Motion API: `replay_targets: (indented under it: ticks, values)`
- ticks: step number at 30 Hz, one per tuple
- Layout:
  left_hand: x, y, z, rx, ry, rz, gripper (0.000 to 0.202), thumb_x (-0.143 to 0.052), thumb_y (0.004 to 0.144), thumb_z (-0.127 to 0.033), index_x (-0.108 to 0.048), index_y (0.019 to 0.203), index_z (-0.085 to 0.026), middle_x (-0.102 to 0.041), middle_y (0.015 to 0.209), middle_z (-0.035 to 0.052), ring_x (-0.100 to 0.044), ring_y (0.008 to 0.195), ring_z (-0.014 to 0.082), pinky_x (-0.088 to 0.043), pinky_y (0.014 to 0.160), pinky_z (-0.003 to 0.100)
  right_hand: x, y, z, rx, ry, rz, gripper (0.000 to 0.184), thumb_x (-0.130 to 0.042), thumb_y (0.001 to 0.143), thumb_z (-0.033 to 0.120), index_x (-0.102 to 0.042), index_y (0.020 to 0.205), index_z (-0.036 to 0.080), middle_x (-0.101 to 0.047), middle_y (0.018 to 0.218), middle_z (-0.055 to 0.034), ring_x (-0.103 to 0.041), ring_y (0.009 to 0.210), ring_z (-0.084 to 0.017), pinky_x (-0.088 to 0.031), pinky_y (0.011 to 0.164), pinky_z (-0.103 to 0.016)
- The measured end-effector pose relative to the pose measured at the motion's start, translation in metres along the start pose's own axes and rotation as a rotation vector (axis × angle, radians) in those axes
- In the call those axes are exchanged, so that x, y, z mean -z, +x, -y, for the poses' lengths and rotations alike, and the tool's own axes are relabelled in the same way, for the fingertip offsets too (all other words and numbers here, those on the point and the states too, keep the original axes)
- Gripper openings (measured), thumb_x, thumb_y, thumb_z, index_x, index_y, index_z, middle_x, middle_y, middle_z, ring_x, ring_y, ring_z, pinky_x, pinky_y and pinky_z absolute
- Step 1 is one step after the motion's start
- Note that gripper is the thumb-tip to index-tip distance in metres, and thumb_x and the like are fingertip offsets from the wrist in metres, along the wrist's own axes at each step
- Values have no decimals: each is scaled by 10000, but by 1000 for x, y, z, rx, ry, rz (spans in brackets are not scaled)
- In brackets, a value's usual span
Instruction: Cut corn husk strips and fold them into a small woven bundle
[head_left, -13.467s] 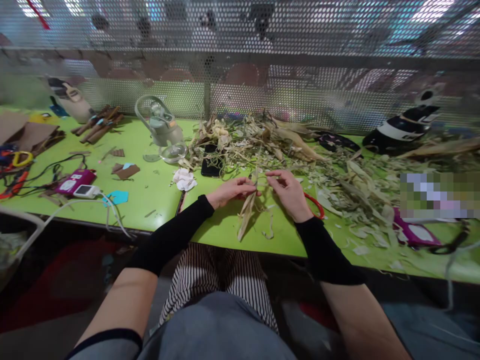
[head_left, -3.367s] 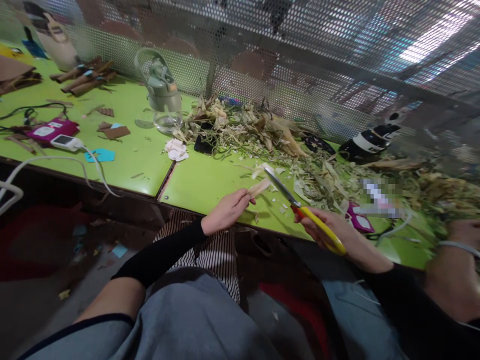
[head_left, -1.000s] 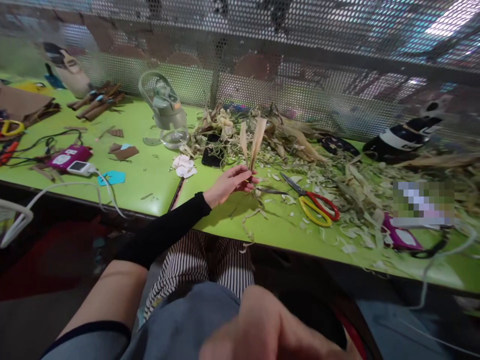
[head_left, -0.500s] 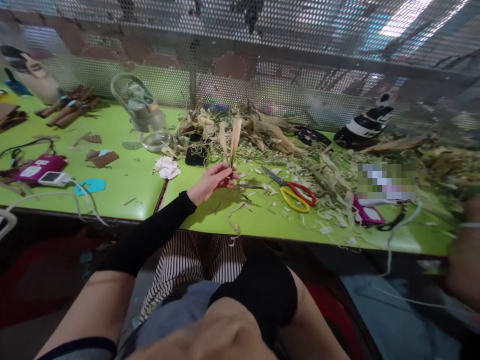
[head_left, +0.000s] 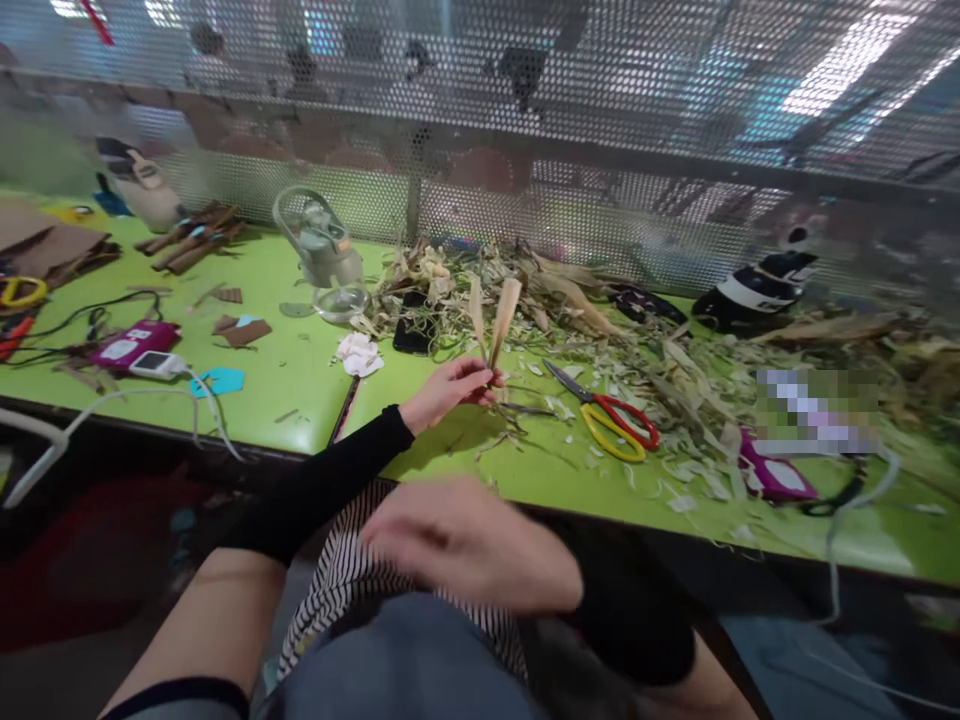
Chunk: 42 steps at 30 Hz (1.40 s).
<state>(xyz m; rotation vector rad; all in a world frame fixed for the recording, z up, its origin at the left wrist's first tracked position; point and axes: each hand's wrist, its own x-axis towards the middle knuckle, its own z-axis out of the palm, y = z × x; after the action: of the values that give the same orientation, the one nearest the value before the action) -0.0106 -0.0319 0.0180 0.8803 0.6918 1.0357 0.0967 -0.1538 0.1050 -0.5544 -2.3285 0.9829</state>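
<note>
My left hand (head_left: 448, 389) pinches the base of two dried corn husk strips (head_left: 501, 312), which stand upright above the green table (head_left: 285, 370). My right hand (head_left: 469, 540) is low over my lap, near the striped cloth, smeared by motion with its fingers stretched out flat and nothing seen in it. Red and yellow scissors (head_left: 611, 420) lie on the table just right of my left hand. A heap of husk scraps (head_left: 570, 290) spreads behind and to the right.
A clear water jug (head_left: 324, 255) stands at the back left beside a black phone (head_left: 412, 335) and a crumpled tissue (head_left: 358, 353). A pink device (head_left: 131, 345) with cables lies far left. A perforated metal screen (head_left: 525, 130) closes the table's far edge.
My right hand has swung from the lower edge of view across my lap toward the left. My left hand keeps the husk strips upright in about the same place.
</note>
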Motion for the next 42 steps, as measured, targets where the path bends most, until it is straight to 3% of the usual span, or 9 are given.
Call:
replay_targets:
  ticks: [4,7,13,19,26,31,34,38,42]
  values:
    - [1,1,4,-34,12,91,288,-881,832,-288,-654,917,-131,-751,881,19,-673,727,79,-535,765,250,53,2,-57,-258,-274,-670,161,-662,964,386,-699,903,241,-728,823,-23,-614,640,-168,-527,589,-300]
    - [1,1,5,1,32,156,389,-914,793,-377,-657,952,-131,-770,909,45,-688,732,98,-558,796,297,73,1,-98,-308,-370,-814,236,-725,901,453,-656,912,228,-692,865,-23,-532,628,-139,-496,610,-300]
    - [-1,-1,3,17,54,163,403,-944,752,-342,-654,939,-134,-756,860,24,-682,721,102,-564,821,324,65,3,-118,-400,-232,-853,390,-757,854,595,-599,874,239,-669,819,-12,-532,636,-141,-476,602,-297]
    - [-2,-3,3,49,54,176,350,-917,799,-344,-663,912,-131,-772,909,49,-688,752,107,-569,867,338,68,0,-123,-450,244,-834,488,-822,774,650,-535,809,258,-512,638,75,-389,482,-87,-323,444,-248]
    - [0,1,5,79,-53,119,271,-865,870,-283,-653,938,-129,-792,904,48,-696,710,89,-571,865,320,63,-5,-130,-411,381,-925,608,-924,634,673,-498,741,253,-537,618,69,-419,482,-83,-314,446,-240]
    - [-2,2,2,127,-110,110,164,-794,934,-195,-646,909,-129,-785,851,35,-693,669,75,-579,814,271,61,-8,-133,-364,325,-942,549,-890,693,666,-528,773,260,-617,690,37,-485,525,-111,-384,479,-262]
    - [-3,2,-1,128,-153,48,85,-689,995,-123,-654,916,-124,-778,831,30,-688,643,57,-571,751,224,56,-14,-131,-299,232,-953,385,-828,796,597,-638,876,272,-713,902,-6,-567,624,-135,-489,568,-295]
    - [-4,1,-2,78,-187,-8,81,-651,1005,-89,-679,933,-114,-769,840,16,-664,626,33,-574,749,202,44,-27,-125,-260,165,-821,207,-740,906,488,-710,921,283,-743,948,-29,-653,760,-173,-562,720,-336]
    - [-4,1,2,77,-138,35,42,-704,986,-127,-669,968,-112,-772,861,26,-670,648,39,-590,785,225,40,-43,-124,-293,8,-661,260,-702,925,494,-723,837,250,-725,862,-44,-661,771,-202,-562,733,-363]
